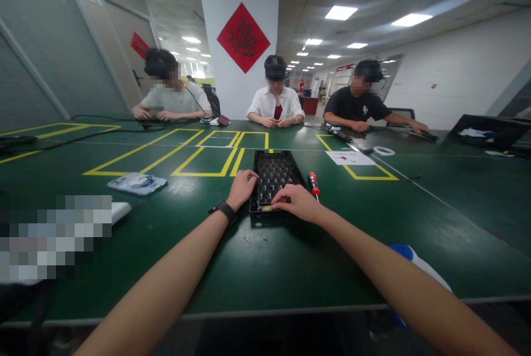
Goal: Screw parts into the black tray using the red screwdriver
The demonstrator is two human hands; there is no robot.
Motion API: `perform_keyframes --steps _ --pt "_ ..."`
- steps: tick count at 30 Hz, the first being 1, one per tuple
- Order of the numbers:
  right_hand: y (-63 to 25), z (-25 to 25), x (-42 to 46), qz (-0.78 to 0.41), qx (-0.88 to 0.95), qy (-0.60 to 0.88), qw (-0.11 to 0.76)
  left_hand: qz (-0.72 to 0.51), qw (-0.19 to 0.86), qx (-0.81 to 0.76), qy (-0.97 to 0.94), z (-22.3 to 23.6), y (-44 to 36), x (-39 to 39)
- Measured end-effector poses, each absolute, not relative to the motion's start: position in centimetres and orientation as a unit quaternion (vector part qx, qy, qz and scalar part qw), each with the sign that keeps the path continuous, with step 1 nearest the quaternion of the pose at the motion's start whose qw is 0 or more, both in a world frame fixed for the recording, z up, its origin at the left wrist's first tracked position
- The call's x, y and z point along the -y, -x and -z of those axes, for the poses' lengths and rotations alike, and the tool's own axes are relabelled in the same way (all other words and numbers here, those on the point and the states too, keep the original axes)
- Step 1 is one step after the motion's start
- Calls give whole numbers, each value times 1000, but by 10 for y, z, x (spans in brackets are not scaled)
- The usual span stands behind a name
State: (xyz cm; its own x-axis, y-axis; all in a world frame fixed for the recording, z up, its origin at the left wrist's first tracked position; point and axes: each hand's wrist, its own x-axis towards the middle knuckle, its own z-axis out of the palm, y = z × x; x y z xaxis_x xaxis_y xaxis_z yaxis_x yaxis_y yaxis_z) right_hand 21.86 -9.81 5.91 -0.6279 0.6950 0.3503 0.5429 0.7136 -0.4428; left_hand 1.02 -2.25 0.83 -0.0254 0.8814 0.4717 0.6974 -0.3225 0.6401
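Note:
A black rectangular case (274,163) lies on the green table, with rows of small, pale metallic pieces (271,167) inside that are too small to name. My left hand (243,186) is closed at the case's left wall, fingertips on its rim. Over the near right part of the case, my right hand (296,201) has its thumb and fingers pinched together. Whatever is between those fingertips is hidden. A small yellowish piece (266,208) sits by the near edge, just left of the right fingertips. Right of the case lies a red-handled screwdriver (313,182).
On the left are a phone-like item (138,183) and a blurred-out white object (118,212). A white sheet (350,157) and a tape roll (384,151) lie farther right. A blue-and-white item (418,265) is under my right forearm. Several people sit across the table (199,284).

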Motion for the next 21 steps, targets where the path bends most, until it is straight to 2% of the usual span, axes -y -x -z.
perform_keyframes --steps 21 --pt "-219 -56 95 -141 889 352 256 -427 100 -575 -691 -8 -10 21"
